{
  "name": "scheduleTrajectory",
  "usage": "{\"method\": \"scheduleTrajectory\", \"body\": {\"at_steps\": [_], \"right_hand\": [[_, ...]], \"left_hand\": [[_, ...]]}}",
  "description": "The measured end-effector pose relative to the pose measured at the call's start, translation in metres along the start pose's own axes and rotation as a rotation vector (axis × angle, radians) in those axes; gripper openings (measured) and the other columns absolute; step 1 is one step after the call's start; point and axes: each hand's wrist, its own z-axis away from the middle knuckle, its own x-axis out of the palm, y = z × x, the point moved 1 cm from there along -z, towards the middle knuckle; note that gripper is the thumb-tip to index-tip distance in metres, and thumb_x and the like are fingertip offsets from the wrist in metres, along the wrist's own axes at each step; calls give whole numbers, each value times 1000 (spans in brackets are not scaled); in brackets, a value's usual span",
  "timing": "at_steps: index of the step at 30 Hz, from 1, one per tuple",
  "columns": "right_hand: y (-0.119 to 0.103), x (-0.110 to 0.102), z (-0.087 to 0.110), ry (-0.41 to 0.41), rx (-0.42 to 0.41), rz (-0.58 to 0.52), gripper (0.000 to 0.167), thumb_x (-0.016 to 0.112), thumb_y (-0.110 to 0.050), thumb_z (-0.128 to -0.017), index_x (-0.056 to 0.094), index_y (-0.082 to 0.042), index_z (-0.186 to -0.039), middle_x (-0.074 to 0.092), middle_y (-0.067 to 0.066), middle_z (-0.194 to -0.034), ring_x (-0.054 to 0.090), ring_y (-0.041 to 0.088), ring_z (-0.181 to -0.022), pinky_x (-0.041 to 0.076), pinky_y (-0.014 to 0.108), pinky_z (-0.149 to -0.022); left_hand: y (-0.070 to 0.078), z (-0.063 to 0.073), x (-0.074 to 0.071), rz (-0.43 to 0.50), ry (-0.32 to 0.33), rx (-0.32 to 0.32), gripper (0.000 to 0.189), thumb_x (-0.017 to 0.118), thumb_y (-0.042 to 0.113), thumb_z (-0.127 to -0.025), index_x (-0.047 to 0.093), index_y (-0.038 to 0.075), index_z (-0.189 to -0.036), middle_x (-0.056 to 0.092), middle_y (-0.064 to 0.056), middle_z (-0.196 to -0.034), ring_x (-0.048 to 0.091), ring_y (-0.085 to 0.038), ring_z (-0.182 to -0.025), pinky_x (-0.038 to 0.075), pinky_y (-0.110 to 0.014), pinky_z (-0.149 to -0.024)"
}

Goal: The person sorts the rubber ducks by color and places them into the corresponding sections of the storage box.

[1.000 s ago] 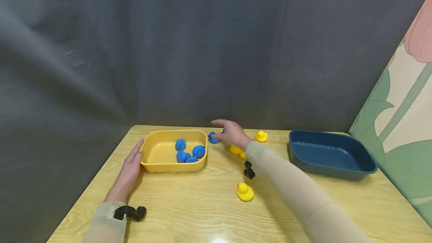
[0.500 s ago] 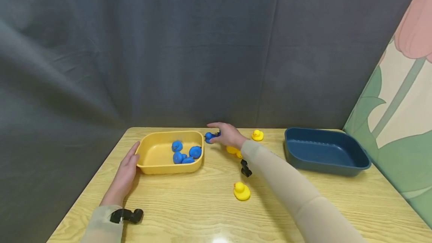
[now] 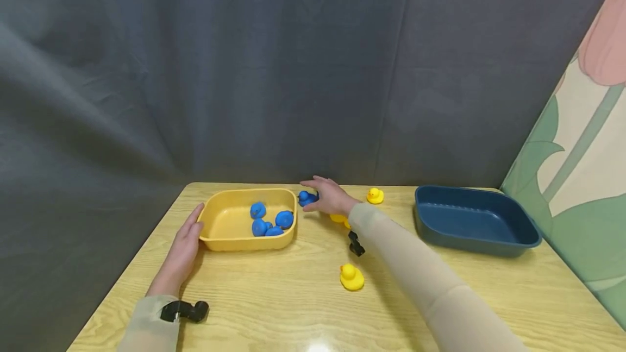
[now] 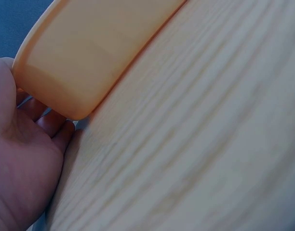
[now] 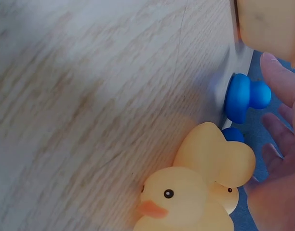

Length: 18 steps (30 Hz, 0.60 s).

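My left hand (image 3: 182, 249) lies along the left end of a yellow tub (image 3: 249, 244), its fingers touching the wall. Inside the tub are several blue rubber ducks (image 3: 258, 210). At the back of the table, my right hand (image 3: 330, 195) spreads thumb and fingers around a blue rubber duck (image 3: 305, 198). In the right wrist view a gap shows between the thumb and that duck (image 5: 238, 98). A second blue duck (image 5: 233, 134) is mostly hidden behind yellow rubber ducks (image 5: 205, 154), which sit beneath the right hand and wrist.
A dark blue tub (image 3: 479, 243) stands at the right. One yellow duck (image 3: 352, 277) sits near the table's middle, another (image 3: 375, 195) by the back edge. A grey curtain (image 3: 293, 69) hangs behind the wooden table (image 3: 274, 308).
My right hand has shifted slightly, its thumb now lower beside the blue duck. The left hand stays at the yellow tub. The whole head view has shifted a little.
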Motion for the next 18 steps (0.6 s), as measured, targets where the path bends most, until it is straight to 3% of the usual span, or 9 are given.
{"method": "scheduleTrajectory", "body": {"at_steps": [6, 15, 17, 18], "right_hand": [[2, -2, -2, -25, -11, 21, 77, 84, -34, -102, 49, -18, -169, 40, 14, -175, 19, 34, -168, 8, 56, -136], [5, -2, -6, -34, -26, 24, 73, 83, -34, -102, 53, -15, -166, 48, 13, -170, 21, 34, -168, 5, 58, -136], [27, 10, -21, -24, -69, 38, 77, 83, -43, -101, 52, -19, -167, 48, 9, -171, 20, 30, -168, 4, 54, -137], [28, 10, -22, -28, -69, 47, 77, 83, -44, -101, 52, -19, -167, 49, 9, -170, 20, 31, -168, 5, 55, -136]], "left_hand": [[3, -1, 0, 19, -1, -13, 62, 27, 27, -121, 9, 25, -180, 4, -4, -186, 2, -29, -170, 7, -53, -136], [1, -5, 0, 54, -8, -21, 62, 27, 22, -121, 8, 25, -180, 4, -4, -186, 3, -28, -170, 8, -52, -136], [0, -6, 0, 63, -7, -22, 62, 27, 22, -121, 8, 24, -180, 4, -3, -185, 2, -28, -170, 8, -51, -136], [-1, -5, 0, 64, -7, -23, 62, 27, 22, -121, 8, 24, -180, 4, -3, -185, 2, -27, -170, 8, -51, -136]]}}
